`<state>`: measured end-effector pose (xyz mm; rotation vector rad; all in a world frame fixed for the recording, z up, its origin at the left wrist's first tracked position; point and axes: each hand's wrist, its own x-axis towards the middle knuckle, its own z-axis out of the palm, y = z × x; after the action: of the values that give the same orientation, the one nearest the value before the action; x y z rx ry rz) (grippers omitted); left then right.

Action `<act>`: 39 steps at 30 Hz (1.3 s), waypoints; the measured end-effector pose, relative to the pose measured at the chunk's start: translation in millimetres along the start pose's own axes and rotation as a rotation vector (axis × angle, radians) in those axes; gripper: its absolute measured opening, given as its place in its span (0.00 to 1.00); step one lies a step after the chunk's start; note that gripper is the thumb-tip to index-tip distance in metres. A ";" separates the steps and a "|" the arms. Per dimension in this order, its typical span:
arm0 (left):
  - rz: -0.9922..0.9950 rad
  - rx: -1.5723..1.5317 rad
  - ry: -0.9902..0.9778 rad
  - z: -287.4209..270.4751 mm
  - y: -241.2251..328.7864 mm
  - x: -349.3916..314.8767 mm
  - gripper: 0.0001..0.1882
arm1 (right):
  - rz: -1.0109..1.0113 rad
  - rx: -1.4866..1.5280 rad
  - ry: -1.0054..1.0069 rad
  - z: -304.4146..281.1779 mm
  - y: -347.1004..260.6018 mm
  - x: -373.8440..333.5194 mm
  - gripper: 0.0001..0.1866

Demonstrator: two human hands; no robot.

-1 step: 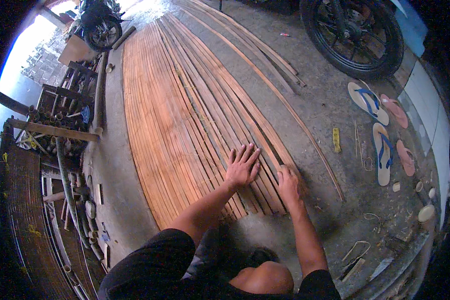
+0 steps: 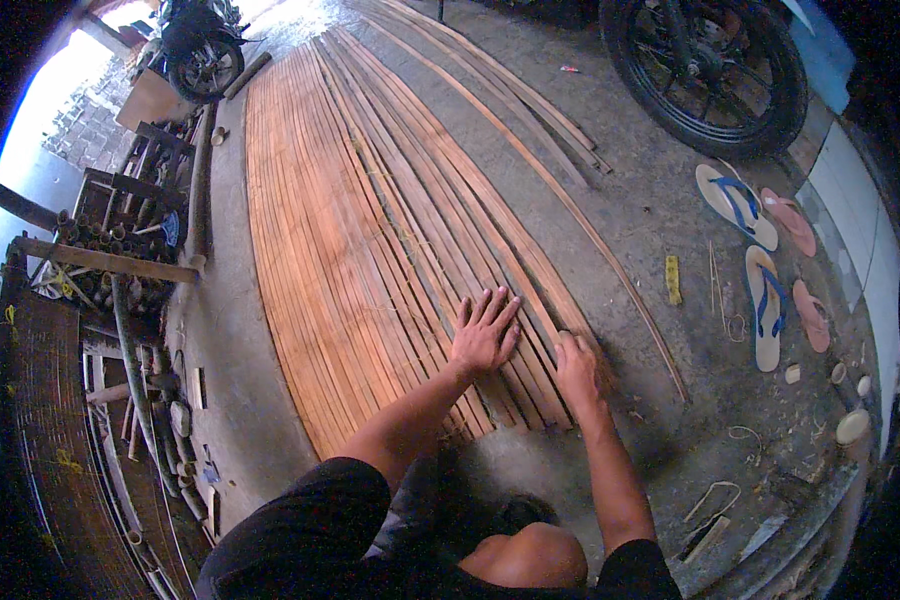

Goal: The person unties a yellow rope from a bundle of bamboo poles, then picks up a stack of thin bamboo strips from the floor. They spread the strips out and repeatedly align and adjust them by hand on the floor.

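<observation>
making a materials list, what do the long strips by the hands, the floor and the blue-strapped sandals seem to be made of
Long strips: probably bamboo or wood, fairly smooth; warm brown with a faint sheen. Floor: likely bare concrete; dull, grey and mottled. Blue-strapped sandals: perhaps foam or rubber; matte, pale soles, exact material unclear.

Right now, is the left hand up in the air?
No, the left hand rests with spread fingers on the long brown strips.
</observation>
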<state>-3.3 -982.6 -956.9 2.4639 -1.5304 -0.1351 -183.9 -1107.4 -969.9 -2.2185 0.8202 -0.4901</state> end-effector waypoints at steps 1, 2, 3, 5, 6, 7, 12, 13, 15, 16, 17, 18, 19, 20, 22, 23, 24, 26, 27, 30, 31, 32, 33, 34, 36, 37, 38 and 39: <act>-0.001 0.008 -0.004 -0.3 -1.1 0.0 0.31 | -0.011 -0.013 -0.007 -6.4 -5.1 0.1 0.10; -0.003 0.015 -0.008 -0.5 -2.1 -0.2 0.31 | -0.022 -0.027 -0.014 -11.2 -9.3 0.4 0.11; -0.002 0.009 0.000 -0.4 -2.4 -1.3 0.31 | 0.017 -0.020 -0.006 -14.5 -9.5 1.7 0.11; 0.017 -0.002 0.026 -4.6 -2.8 5.7 0.30 | 0.093 -0.009 0.027 -24.3 -1.0 11.7 0.11; 0.023 -0.010 0.030 -4.4 -2.0 6.3 0.30 | 0.097 -0.056 0.114 -21.7 13.9 12.7 0.13; 0.026 -0.016 0.034 -4.0 -2.9 5.9 0.30 | 0.113 -0.096 0.138 -28.8 21.0 14.1 0.14; 0.018 -0.026 0.025 -6.0 -3.0 5.7 0.30 | 0.221 -0.395 0.294 -80.9 57.1 21.6 0.20; 0.021 -0.033 0.033 -4.9 -3.0 6.1 0.30 | 0.287 -0.429 0.272 -88.3 66.5 20.9 0.21; 0.021 -0.043 0.049 -1.7 -6.9 4.9 0.30 | 0.418 -0.489 0.225 -95.6 82.1 17.2 0.22; 0.019 -0.049 0.040 -1.8 -5.8 5.6 0.30 | 0.359 -0.616 0.239 -100.0 88.6 9.6 0.22; 0.017 -0.055 0.031 -2.0 -4.5 6.3 0.30 | 0.380 -0.579 0.222 -101.7 97.5 6.8 0.22; 0.016 -0.062 0.021 -2.2 -2.9 7.3 0.30 | 0.401 -0.542 0.205 -101.4 106.3 5.5 0.22; 0.019 -0.064 0.027 -2.1 -3.2 6.7 0.30 | 0.421 -0.501 0.187 -100.1 109.4 4.6 0.23; 0.023 -0.066 0.033 -1.8 -3.4 6.4 0.30 | 0.397 -0.510 0.160 -99.3 112.5 2.8 0.22; 0.014 -0.068 0.029 -1.7 -3.9 7.4 0.30 | 0.344 -0.521 0.107 -97.5 112.0 2.7 0.22; 0.014 -0.045 0.027 -1.8 -3.9 7.4 0.30 | 0.374 -0.401 0.097 -97.6 108.6 3.8 0.21; 0.013 -0.022 0.025 -1.5 -3.1 7.1 0.30 | 0.402 -0.282 0.087 -98.9 105.3 4.2 0.20; 0.007 0.000 0.021 -1.9 -5.2 5.5 0.30 | 0.363 -0.141 0.125 -101.9 80.0 6.6 0.18; 0.006 -0.004 0.020 -1.9 -7.0 4.4 0.30 | 0.298 -0.123 0.176 -101.5 60.4 7.1 0.17; 0.010 -0.010 0.010 -1.0 -3.1 8.0 0.30 | 0.161 0.046 0.264 -94.6 38.3 6.2 0.16; 0.008 -0.009 0.002 -0.5 -2.5 7.8 0.30 | 0.126 0.125 0.276 -89.6 32.4 5.4 0.17; 0.005 -0.009 0.004 -1.0 -3.8 6.5 0.30 | 0.212 0.250 0.151 -93.7 6.4 5.8 0.17; 0.000 -0.008 0.006 -1.5 -5.4 5.0 0.30 | 0.237 0.270 0.091 -85.9 -5.4 6.4 0.18; -0.001 -0.009 0.011 -2.6 -5.4 5.0 0.30 | 0.260 0.287 0.034 -81.2 -15.2 6.2 0.20; 0.008 -0.016 0.023 -1.4 -5.6 6.1 0.30 | 0.221 0.368 0.023 -62.0 -18.2 3.6 0.20; 0.012 -0.020 0.026 -0.3 -6.0 5.9 0.30 | 0.196 0.251 0.042 -45.6 -14.0 0.8 0.20; 0.014 -0.024 0.026 -1.0 -4.8 6.2 0.30 | 0.171 0.132 0.062 -33.0 -13.2 -1.4 0.20; 0.016 -0.028 0.026 -1.8 -3.7 6.8 0.30 | 0.146 0.012 0.082 -22.7 -11.3 -4.0 0.20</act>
<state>3.3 -986.8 -955.8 2.4212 -1.5268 -0.1205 -194.7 -1109.6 -946.7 -2.1202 1.0115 -0.5167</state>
